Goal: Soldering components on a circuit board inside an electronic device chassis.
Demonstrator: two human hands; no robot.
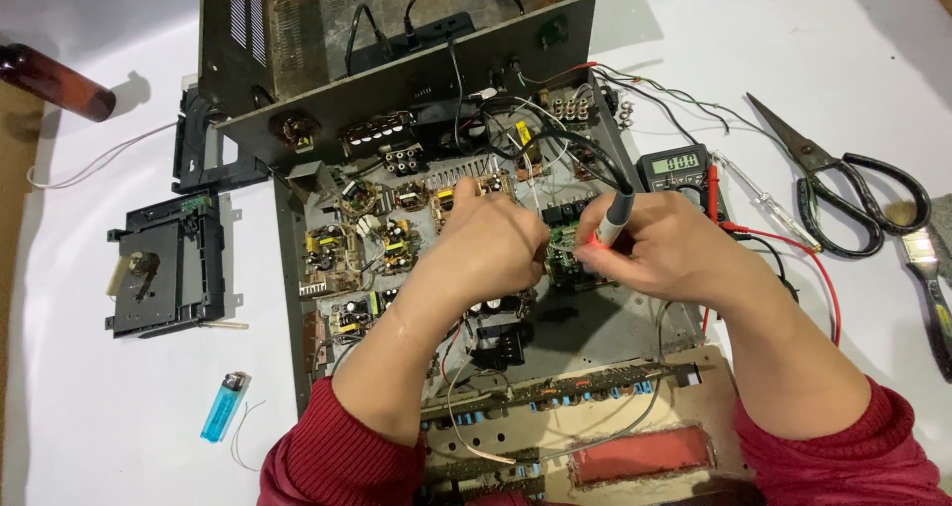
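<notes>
An opened metal electronics chassis [297, 298] full of circuit boards lies in the middle of a white surface. My left hand [491, 233] rests over the boards and grips a small green circuit board [562, 253] by its left edge. My right hand [664, 248] holds a grey and red probe [613, 219] like a pen, with its tip down on that green board. Black and red leads run from the probe area toward a small multimeter [676, 166] just behind my right hand. Both sleeves are dark red.
A black drive mechanism [164, 273] and a blue lighter [224, 407] lie at the left. A brown bottle [55, 82] is at the far left. Large black scissors [843, 184], a screwdriver [769, 204] and a brush [927, 263] lie at the right. A long board strip [585, 382] crosses near me.
</notes>
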